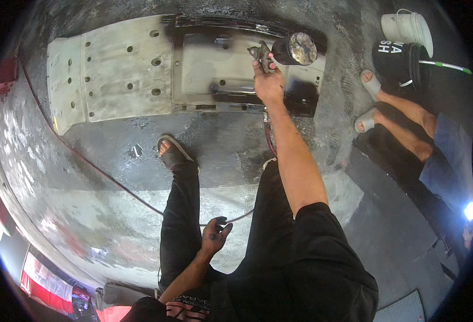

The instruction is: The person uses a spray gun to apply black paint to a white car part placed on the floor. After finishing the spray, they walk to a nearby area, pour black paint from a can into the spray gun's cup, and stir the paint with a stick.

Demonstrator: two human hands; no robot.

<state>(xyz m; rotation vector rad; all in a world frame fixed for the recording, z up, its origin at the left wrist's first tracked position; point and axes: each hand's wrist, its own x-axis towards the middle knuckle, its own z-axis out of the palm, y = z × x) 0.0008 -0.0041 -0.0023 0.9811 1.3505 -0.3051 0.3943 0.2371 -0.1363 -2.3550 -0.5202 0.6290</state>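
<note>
My right hand (268, 80) grips a metal spray gun (262, 56) with a dark round cup (301, 49) on its side, held over a long, pale perforated panel (119, 72) lying on the floor. Dark wet coating covers parts of the panel's right section and edges. A hose hangs below the gun (269, 135), half hidden by my right arm. My left hand (215, 233), stained dark, hangs low beside my left thigh with its fingers apart and nothing in them.
A white bucket (405, 33) and a black bucket (392, 70) stand at upper right. Another person's sandalled legs (408, 145) are at the right, near a bright light (471, 211). A thin hose (102, 173) crosses the floor behind my legs. Red-and-white items (46, 282) lie lower left.
</note>
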